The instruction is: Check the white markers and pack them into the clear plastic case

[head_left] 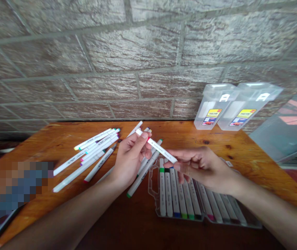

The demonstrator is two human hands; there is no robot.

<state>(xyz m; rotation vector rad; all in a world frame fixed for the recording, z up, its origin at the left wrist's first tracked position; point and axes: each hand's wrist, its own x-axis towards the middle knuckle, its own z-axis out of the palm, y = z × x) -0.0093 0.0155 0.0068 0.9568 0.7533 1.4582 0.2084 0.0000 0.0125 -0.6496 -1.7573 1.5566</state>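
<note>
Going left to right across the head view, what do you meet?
Loose white markers → left hand → white marker held between the hands → right hand → clear plastic cases

Marker (157,146) in my fingers: barrel of smooth white plastic, low gloss. Loose markers (75,174) on the table look the same, smooth white plastic. Open marker tray (151,182): thin clear moulded plastic, shiny. Two storage cases (213,107): translucent plastic, smooth, lightly frosted, each with a glossy printed label (212,117). Tabletop (257,173): orange-brown wood, glossy varnish, grain and knots showing. Wall (138,45): rough, ridged brick facing with a dull sheen; mortar lines (148,71) matt grey.
</note>
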